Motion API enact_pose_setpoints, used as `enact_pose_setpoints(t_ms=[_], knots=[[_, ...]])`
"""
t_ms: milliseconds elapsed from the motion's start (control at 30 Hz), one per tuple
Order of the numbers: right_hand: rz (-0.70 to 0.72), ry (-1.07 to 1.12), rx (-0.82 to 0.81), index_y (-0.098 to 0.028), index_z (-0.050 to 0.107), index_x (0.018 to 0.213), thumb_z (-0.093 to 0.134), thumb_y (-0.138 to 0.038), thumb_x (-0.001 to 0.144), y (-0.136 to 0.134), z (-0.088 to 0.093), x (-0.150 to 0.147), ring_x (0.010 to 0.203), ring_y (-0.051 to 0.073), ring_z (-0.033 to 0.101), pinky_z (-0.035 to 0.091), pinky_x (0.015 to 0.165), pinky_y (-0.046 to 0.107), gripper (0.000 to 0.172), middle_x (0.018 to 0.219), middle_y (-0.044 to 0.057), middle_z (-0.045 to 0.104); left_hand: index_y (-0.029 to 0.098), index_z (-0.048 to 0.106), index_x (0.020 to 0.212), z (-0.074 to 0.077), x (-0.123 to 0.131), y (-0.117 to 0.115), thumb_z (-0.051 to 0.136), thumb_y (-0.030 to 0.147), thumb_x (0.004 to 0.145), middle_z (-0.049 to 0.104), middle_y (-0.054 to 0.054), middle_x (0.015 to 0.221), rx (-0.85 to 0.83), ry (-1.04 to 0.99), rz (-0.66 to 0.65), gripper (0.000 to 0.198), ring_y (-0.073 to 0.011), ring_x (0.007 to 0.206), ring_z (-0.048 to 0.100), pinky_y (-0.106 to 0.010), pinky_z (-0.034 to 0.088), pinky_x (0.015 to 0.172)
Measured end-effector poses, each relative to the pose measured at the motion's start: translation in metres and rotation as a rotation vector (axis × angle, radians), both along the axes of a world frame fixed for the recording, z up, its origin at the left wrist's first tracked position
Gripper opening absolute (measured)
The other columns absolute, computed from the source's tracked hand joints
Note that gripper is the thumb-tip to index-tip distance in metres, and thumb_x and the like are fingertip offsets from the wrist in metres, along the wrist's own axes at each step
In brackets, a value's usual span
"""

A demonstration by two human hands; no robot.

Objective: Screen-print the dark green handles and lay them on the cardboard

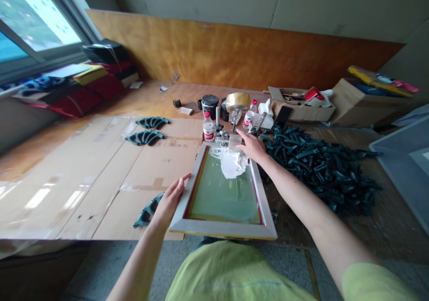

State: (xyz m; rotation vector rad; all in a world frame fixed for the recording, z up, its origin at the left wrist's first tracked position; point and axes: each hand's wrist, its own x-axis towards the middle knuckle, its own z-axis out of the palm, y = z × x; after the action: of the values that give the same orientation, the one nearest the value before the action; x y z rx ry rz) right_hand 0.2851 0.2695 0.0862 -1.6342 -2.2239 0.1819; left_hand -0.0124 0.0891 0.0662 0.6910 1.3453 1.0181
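A screen printing frame [225,229] with a pale metal border and green mesh lies in front of me. White ink [233,165] is smeared over the mesh's far end. My left hand [172,198] grips the frame's left side, its fingers partly hidden. At the far end, a pale translucent squeegee [235,143] stands upright by the metal clamp [221,135]. My right hand [252,146] is beside this squeegee, thumb and index finger apart; whether it touches is unclear. Dark green curved plastic parts [146,211] lie partly behind my left forearm.
Cardboard [100,167] covers the table's left side, with more curved green parts [145,137] on it. A heap of green parts [315,169] lies right. Behind the frame stand a red-labelled bottle [208,129], a black tub [210,105] and a tape roll [237,100]. Boxes [304,112] sit back right.
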Motion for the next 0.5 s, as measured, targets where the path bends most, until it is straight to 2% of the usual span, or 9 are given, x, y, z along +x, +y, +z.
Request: enact_pose_setpoints(t_ms=[100, 200, 267, 333, 400, 433, 500], knots=[[-0.182, 0.092, 0.064, -0.022, 0.055, 0.129, 0.058, -0.030, 0.087, 0.005, -0.004, 0.033, 0.089, 0.022, 0.062, 0.046, 0.078, 0.032, 0.043, 0.101, 0.007, 0.069, 0.019, 0.064, 0.111, 0.028, 0.005, 0.026, 0.050, 0.073, 0.077, 0.071, -0.004, 0.087, 0.121, -0.036, 0.049, 0.066, -0.0192, 0.069, 0.066, -0.028, 0.053, 0.059], [-0.299, 0.129, -0.043, -0.017, 0.064, 0.106, 0.054, -0.028, 0.088, -0.014, -0.031, 0.059, 0.082, 0.020, 0.062, 0.045, 0.074, 0.030, 0.023, 0.088, 0.006, 0.069, 0.017, 0.063, 0.104, 0.055, 0.014, 0.060, 0.047, 0.071, 0.080, 0.069, -0.005, 0.095, 0.358, -0.057, 0.129, 0.061, -0.0207, 0.082, 0.066, -0.030, 0.054, 0.067], [-0.246, 0.128, -0.140, -0.017, 0.063, 0.102, 0.055, -0.032, 0.088, -0.035, -0.057, 0.060, 0.080, 0.020, 0.062, 0.045, 0.073, 0.029, 0.022, 0.086, 0.006, 0.069, 0.015, 0.062, 0.105, 0.072, 0.021, 0.082, 0.045, 0.067, 0.084, 0.068, -0.007, 0.094, 0.446, -0.058, 0.116, 0.059, -0.0201, 0.085, 0.066, -0.030, 0.054, 0.068], [-0.111, 0.102, -0.168, -0.018, 0.060, 0.111, 0.061, -0.040, 0.086, -0.057, -0.081, 0.049, 0.085, 0.020, 0.061, 0.045, 0.076, 0.030, 0.033, 0.091, 0.006, 0.068, 0.012, 0.061, 0.104, 0.086, 0.025, 0.098, 0.039, 0.067, 0.086, 0.066, -0.007, 0.086, 0.458, -0.059, 0.097, 0.061, -0.0187, 0.081, 0.066, -0.029, 0.053, 0.066], [0.026, 0.037, -0.151, -0.020, 0.057, 0.119, 0.068, -0.042, 0.081, -0.073, -0.095, 0.035, 0.095, 0.021, 0.059, 0.044, 0.081, 0.032, 0.046, 0.101, 0.007, 0.066, 0.013, 0.059, 0.108, 0.089, 0.030, 0.104, 0.037, 0.067, 0.087, 0.066, -0.006, 0.081, 0.467, -0.072, 0.131, 0.063, -0.0170, 0.078, 0.066, -0.027, 0.052, 0.065], [0.069, -0.003, -0.140, -0.021, 0.058, 0.119, 0.070, -0.040, 0.080, -0.078, -0.098, 0.028, 0.099, 0.022, 0.057, 0.043, 0.084, 0.033, 0.045, 0.104, 0.007, 0.064, 0.015, 0.058, 0.112, 0.085, 0.032, 0.102, 0.039, 0.067, 0.087, 0.066, -0.005, 0.082, 0.475, -0.079, 0.174, 0.061, -0.0158, 0.077, 0.065, -0.026, 0.052, 0.064], [0.100, -0.057, -0.128, -0.022, 0.063, 0.107, 0.068, -0.035, 0.083, -0.088, -0.094, 0.017, 0.102, 0.022, 0.054, 0.042, 0.087, 0.034, 0.027, 0.102, 0.007, 0.063, 0.017, 0.056, 0.117, 0.066, 0.041, 0.087, 0.047, 0.064, 0.085, 0.067, -0.003, 0.083, 0.420, -0.095, 0.215, 0.057, -0.0144, 0.073, 0.065, -0.023, 0.051, 0.060]])
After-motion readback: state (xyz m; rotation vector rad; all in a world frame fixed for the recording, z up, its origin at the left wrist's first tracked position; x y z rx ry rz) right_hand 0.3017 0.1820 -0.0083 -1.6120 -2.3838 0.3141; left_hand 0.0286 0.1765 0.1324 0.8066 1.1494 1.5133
